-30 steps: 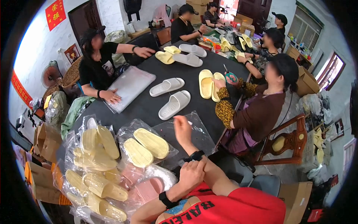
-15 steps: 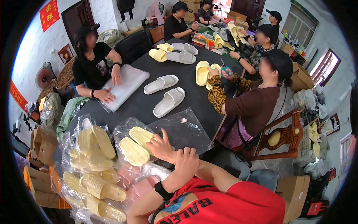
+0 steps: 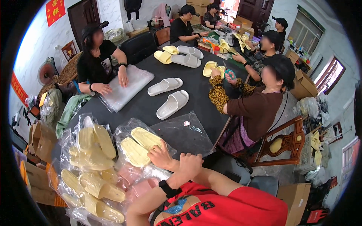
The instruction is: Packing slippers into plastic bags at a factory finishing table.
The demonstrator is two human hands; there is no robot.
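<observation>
My left hand (image 3: 190, 164), on the arm with the black wristband (image 3: 169, 189), is closed around my right wrist. Beyond it my right hand (image 3: 160, 155) has its fingers apart and holds nothing. It is beside a pair of pale yellow slippers (image 3: 135, 151) in clear plastic; whether the fingertips touch them I cannot tell. Just past my hands, a flat clear bag (image 3: 184, 135) lies on the dark table. To the left are several bagged yellow slippers (image 3: 98, 186), with bagged pink slippers (image 3: 145, 186) close to my left forearm.
A grey pair of slippers (image 3: 172, 104) lies mid-table. At left, a co-worker's hands rest on stacked clear bags (image 3: 128, 87). At right, another co-worker holds teal-handled scissors (image 3: 229, 74) near yellow slippers (image 3: 209, 69). A carved wooden chair (image 3: 281, 143) stands at right.
The fingers of my right hand have come down a little and closer together. My left hand has stayed on my right wrist. The whole view has shifted slightly.
</observation>
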